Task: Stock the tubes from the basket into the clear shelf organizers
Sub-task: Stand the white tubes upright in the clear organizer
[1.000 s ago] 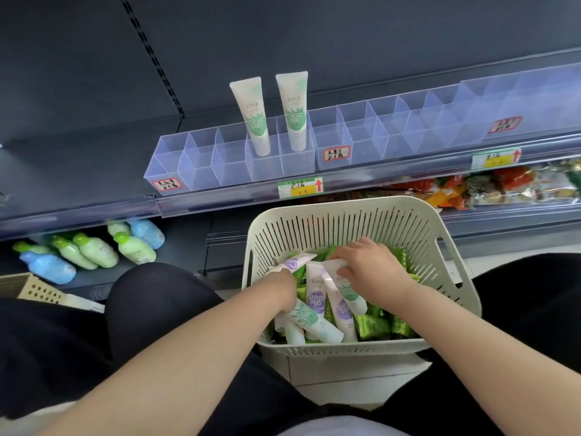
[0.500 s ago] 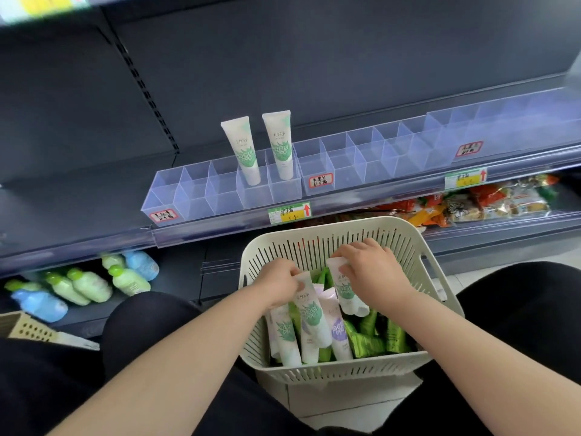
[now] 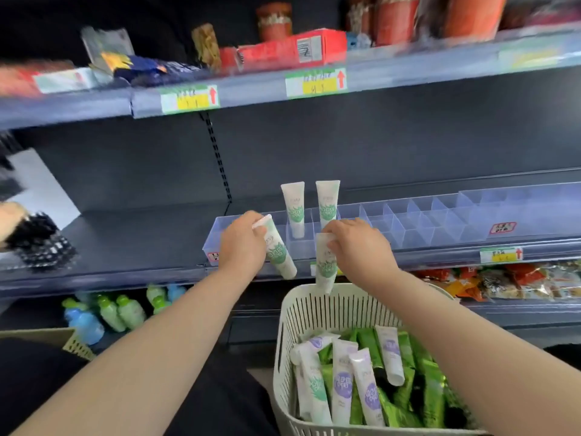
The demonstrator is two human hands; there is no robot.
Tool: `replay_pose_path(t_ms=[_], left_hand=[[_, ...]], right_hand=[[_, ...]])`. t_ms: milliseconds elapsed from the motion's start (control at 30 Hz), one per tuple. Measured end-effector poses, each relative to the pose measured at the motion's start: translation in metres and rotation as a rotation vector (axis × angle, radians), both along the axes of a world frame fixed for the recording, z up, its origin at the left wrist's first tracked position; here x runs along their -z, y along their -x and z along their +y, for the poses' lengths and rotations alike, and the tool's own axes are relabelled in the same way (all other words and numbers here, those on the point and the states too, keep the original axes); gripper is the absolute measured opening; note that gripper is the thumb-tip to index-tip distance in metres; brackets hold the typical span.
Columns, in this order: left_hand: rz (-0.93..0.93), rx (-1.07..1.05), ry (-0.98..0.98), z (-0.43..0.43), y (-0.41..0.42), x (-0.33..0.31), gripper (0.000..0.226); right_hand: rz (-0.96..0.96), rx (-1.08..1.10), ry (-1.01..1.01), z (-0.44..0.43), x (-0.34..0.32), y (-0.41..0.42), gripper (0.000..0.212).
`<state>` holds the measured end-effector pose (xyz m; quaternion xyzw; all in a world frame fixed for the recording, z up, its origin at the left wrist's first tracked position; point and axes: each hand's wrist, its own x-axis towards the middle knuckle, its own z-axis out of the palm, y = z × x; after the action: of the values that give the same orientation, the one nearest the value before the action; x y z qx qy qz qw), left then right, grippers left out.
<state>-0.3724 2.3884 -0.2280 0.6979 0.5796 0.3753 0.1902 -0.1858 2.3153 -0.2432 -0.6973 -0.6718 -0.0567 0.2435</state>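
Tubes (image 3: 279, 256) in the hands' pinch, left hand (image 3: 242, 248), right hand (image 3: 360, 247), by organizer (image 3: 440, 229) front edge

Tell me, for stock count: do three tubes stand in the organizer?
No, only two tubes stand there; left hand and right hand hold others.

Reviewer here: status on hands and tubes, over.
Left hand grips green-label tube, tilted, cap down. Right hand grips second tube. Both short of clear organizer; two tubes stand inside. Path clear.

Dark store shelving (image 3: 314, 146) with yellow price tags (image 3: 316, 83)
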Motion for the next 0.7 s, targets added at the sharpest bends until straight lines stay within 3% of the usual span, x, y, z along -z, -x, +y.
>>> replay_pose_path(t_ms=[333, 567, 700], left_hand=[[-0.163, -0.158, -0.103, 0.078, 0.049, -0.036, 0.025], [-0.137, -0.085, -0.097, 0.129, 0.043, -0.03, 0.025], [0.0, -0.054, -0.121, 0.149, 0.031, -0.023, 0.023]], right_hand=[[-0.033, -0.035, -0.26, 0.134, -0.052, 0.055, 0.022], [-0.213, -0.016, -0.086, 0.199, -0.038, 0.061, 0.034], [-0.274, -0.039, 0.038, 0.213, -0.022, 0.059, 0.036]])
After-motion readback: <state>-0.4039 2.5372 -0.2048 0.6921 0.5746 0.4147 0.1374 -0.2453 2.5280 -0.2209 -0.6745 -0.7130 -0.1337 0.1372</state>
